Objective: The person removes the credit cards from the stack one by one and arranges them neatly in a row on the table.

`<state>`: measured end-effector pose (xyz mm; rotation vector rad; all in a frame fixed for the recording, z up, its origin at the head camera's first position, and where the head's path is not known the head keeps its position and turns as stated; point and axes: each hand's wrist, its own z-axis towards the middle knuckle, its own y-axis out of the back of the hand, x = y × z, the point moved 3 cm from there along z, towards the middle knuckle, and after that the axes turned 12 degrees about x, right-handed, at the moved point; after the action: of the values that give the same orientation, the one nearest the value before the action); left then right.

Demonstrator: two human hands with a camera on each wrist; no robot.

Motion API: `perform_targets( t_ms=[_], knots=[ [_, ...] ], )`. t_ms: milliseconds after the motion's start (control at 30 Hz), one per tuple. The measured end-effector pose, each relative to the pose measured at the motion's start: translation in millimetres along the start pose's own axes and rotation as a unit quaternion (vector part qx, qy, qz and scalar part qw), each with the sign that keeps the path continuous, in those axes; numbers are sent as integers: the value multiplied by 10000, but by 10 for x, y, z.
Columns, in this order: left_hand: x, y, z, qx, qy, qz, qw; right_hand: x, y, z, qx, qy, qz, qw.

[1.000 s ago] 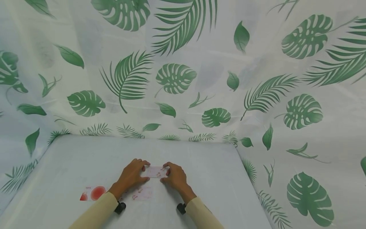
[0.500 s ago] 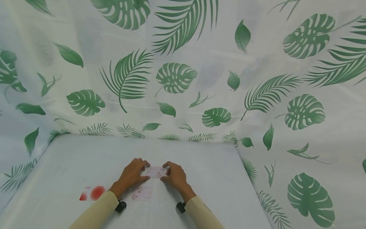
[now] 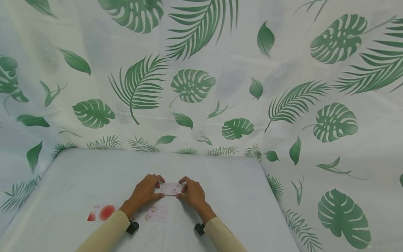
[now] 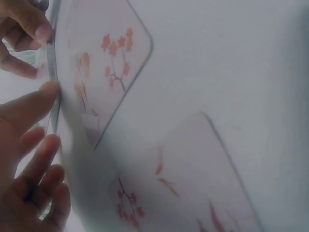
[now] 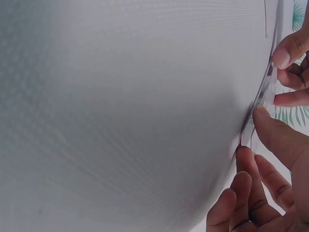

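Observation:
A pale pink card-like rectangle [image 3: 171,189] with small red blossoms is held by its two short ends over the white table. My left hand [image 3: 146,190] pinches its left end between thumb and fingers. At its right end, my right hand [image 3: 192,193] pinches in the same way. Both wrist views show the held piece [image 5: 260,99] almost edge-on, thin and partly clear along its side. Below my left hand lie a similar blossom-printed card [image 3: 156,213] and a card with a red disc [image 3: 107,212]. The left forearm partly covers the lying cards.
The white table [image 3: 233,203] meets a hanging white sheet [image 3: 195,133] with green leaf prints at the back and sides. Black wrist cameras [image 3: 133,228] sit under both cuffs. In the left wrist view, pale cards [image 4: 113,67] lie flat with rounded corners.
The held card has tilted slightly, and its lower and right edges now show as a darker line. Both hands keep their grip and have barely moved. The lying cards have stayed put.

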<state>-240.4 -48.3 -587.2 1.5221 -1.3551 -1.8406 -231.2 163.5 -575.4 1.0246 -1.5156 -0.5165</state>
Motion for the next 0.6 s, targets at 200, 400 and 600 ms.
perform_targets(
  t_ms=[200,400,600],
  knots=[
    [6,6,28,127,126,-143,9997,20,22,-21,-28,14,60,10000],
    [3,4,33,136,172,-271,9994,16,17,-43,-53,40,55,10000],
    [-8,6,24,22,160,-349,9993,8,7,-34,-146,132,16,9998]
  ],
)
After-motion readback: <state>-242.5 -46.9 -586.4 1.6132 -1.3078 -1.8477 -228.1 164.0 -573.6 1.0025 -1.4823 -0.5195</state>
